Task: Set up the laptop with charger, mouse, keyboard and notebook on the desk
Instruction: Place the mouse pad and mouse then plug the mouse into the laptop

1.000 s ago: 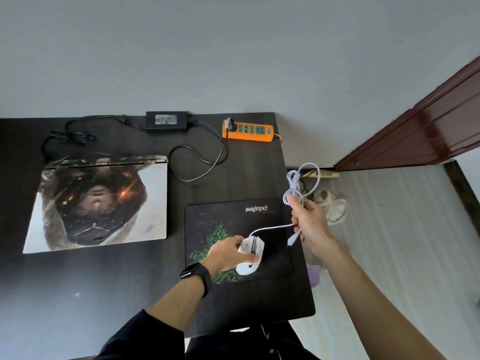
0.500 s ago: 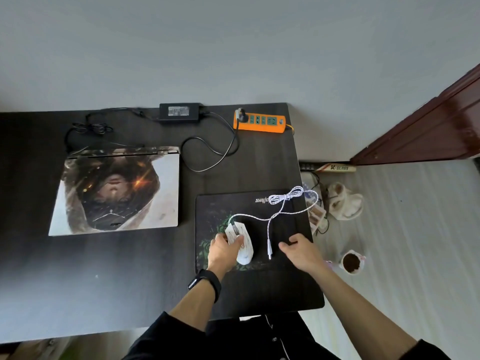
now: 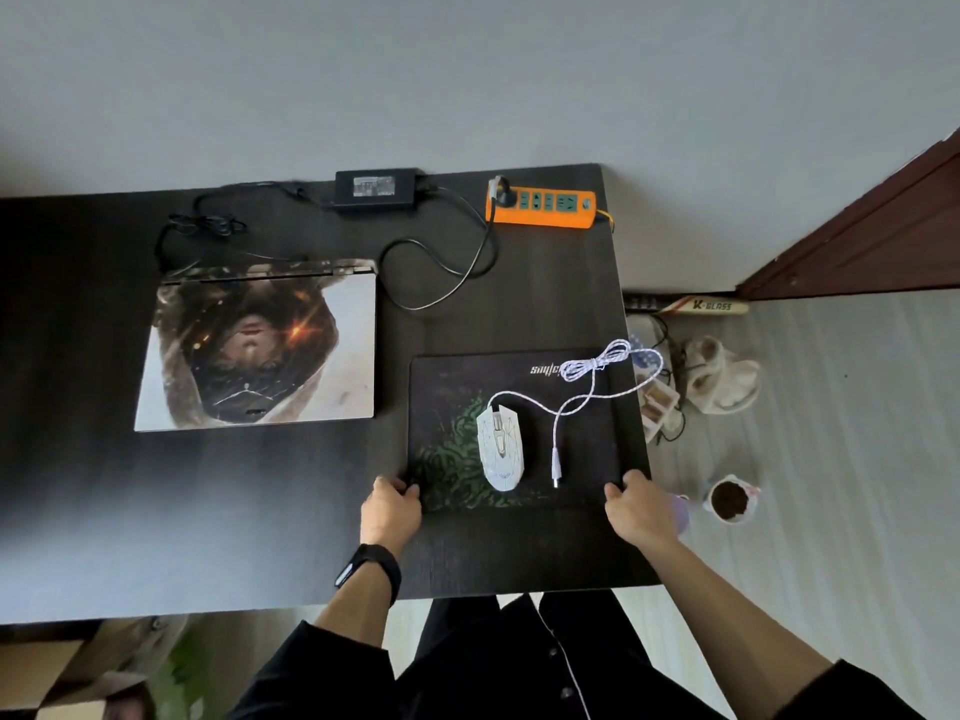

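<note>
Both hands are down at the near edge of the mouse pad (image 3: 452, 397) now. The left hand (image 3: 390, 506) has its fingers curled on the near-left corner and its thumb on the pad's edge. The right hand (image 3: 641, 506) mirrors it at the near-right corner, fingers curled in a narrow pinch on the pad. A dark wristband (image 3: 370, 569) sits on the left wrist.

The white mouse (image 3: 500, 445) lies free in the middle of the pad, nose pointing away from the person, with neither hand touching it. Its braided white cable (image 3: 576, 402) loops off to the far-right corner of the pad, spills just over the desk (image 3: 208, 511) edge and curls back, and the USB plug (image 3: 556, 467) lies loose on the pad just right of the mouse.

Left of the pad is the laptop (image 3: 254, 345), lid closed and flat, with printed artwork on top. Behind it, the charger brick (image 3: 378, 188) sits against the wall, one lead plugged into the orange power strip (image 3: 540, 206) at the far-right corner. The other lead trails left towards the laptop's back, and whether it is plugged in I cannot tell.

On the floor to the right is a cup (image 3: 730, 500) of something brown, with the dark wooden door (image 3: 883, 226) beyond.
</note>
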Tool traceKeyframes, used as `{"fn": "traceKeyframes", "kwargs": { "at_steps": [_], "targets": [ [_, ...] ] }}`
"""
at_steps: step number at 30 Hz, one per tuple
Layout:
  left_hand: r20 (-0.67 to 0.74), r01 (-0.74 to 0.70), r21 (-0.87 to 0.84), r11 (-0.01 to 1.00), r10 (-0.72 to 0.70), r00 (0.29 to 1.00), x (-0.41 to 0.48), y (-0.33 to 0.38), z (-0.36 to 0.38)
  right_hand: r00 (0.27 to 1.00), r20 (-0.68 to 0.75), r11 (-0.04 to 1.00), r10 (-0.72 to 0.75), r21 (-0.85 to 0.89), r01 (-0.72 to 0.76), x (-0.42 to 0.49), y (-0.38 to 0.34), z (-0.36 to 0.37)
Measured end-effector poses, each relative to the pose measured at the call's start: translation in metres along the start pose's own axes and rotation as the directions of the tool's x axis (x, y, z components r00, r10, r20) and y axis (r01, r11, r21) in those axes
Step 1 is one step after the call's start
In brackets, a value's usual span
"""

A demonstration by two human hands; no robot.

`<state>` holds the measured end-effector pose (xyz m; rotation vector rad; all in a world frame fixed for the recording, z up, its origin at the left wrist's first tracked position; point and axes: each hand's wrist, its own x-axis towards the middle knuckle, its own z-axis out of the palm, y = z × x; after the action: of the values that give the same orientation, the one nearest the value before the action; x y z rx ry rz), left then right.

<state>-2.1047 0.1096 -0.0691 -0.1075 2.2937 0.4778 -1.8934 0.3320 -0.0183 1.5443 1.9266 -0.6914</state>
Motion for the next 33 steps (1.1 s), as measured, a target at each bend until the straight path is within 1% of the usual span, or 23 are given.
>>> {"fn": "traceKeyframes", "kwargs": {
  "at_steps": [2, 5, 8, 11, 14, 15, 17, 19, 20, 22, 24, 25, 27, 29, 30, 31, 32, 33],
  "targets": [
    [0.036, -0.014, 0.062, 0.998, 0.012, 0.999, -0.003, -0.003, 0.0, 1.0, 0.003, 1.0, -0.017, 0.01, 0.017, -0.002, 0.007, 0.001],
    [0.041, -0.032, 0.156, 0.987, 0.026, 0.999, -0.008, -0.011, 0.0, 0.997, 0.064, 0.999, -0.039, 0.01, 0.039, -0.002, 0.021, 0.007],
    [0.052, -0.031, 0.199, 0.979, 0.021, 0.998, -0.01, -0.022, 0.0, 0.992, 0.12, 0.996, -0.036, 0.08, 0.026, 0.0, 0.033, 0.024],
    [0.068, -0.021, 0.253, 0.967, 0.004, 0.998, -0.011, -0.024, -0.001, 0.993, 0.116, 0.992, 0.001, 0.122, -0.015, 0.003, 0.037, 0.035],
    [0.042, -0.024, 0.305, 0.952, 0.012, 0.999, -0.017, -0.02, -0.001, 0.994, 0.101, 0.988, 0.032, 0.149, -0.047, 0.003, 0.034, 0.038],
    [0.038, -0.025, 0.311, 0.95, 0.014, 0.999, -0.018, -0.019, 0.0, 0.996, 0.083, 0.986, 0.04, 0.159, -0.053, 0.001, 0.032, 0.037],
    [0.043, -0.024, 0.322, 0.946, 0.011, 0.999, -0.019, -0.017, 0.002, 0.999, -0.03, 0.99, 0.044, 0.135, -0.04, -0.005, 0.027, 0.034],
    [0.051, -0.022, 0.35, 0.936, 0.005, 0.999, -0.019, -0.016, 0.002, 0.988, -0.156, 0.996, -0.016, 0.083, 0.029, -0.012, 0.019, 0.032],
    [0.059, -0.025, 0.375, 0.927, 0.003, 0.998, -0.019, -0.015, 0.001, 0.981, -0.183, 0.993, -0.063, 0.087, 0.08, -0.014, 0.014, 0.032],
    [0.079, -0.023, 0.418, 0.908, -0.011, 0.997, -0.019, -0.013, 0.0, 0.976, -0.16, 0.98, -0.149, 0.111, 0.168, -0.015, -0.001, 0.037],
    [0.094, -0.022, 0.433, 0.901, -0.021, 0.995, -0.019, -0.012, -0.001, 0.98, -0.075, 0.976, -0.185, 0.099, 0.192, -0.016, -0.017, 0.042],
    [0.094, -0.027, 0.44, 0.898, -0.017, 0.995, -0.019, -0.013, -0.002, 0.981, -0.048, 0.977, -0.188, 0.098, 0.192, -0.016, -0.024, 0.044],
    [0.087, -0.03, 0.432, 0.901, -0.009, 0.996, -0.022, -0.016, -0.004, 0.983, -0.038, 0.979, -0.18, 0.092, 0.183, -0.013, -0.031, 0.049],
    [0.064, -0.02, 0.362, 0.932, -0.003, 0.998, -0.025, -0.017, -0.006, 0.989, -0.004, 0.982, -0.146, 0.121, 0.145, -0.01, -0.036, 0.048],
    [0.05, -0.026, 0.3, 0.953, 0.012, 0.999, -0.027, -0.015, -0.007, 0.994, 0.036, 0.964, -0.106, 0.25, 0.094, -0.009, -0.039, 0.044],
    [0.044, -0.05, 0.222, 0.974, 0.041, 0.998, -0.03, -0.01, -0.009, 0.99, 0.117, 0.874, -0.075, 0.486, 0.008, -0.009, -0.044, 0.038],
    [0.05, -0.09, 0.128, 0.988, 0.084, 0.995, -0.033, -0.002, -0.012, 0.973, 0.216, 0.688, -0.087, 0.719, -0.098, -0.014, -0.049, 0.029],
    [0.059, -0.144, 0.017, 0.989, 0.142, 0.988, -0.039, 0.008, -0.016, 0.949, 0.285, 0.486, -0.132, 0.853, -0.189, -0.019, -0.055, 0.016]
  ]
}}
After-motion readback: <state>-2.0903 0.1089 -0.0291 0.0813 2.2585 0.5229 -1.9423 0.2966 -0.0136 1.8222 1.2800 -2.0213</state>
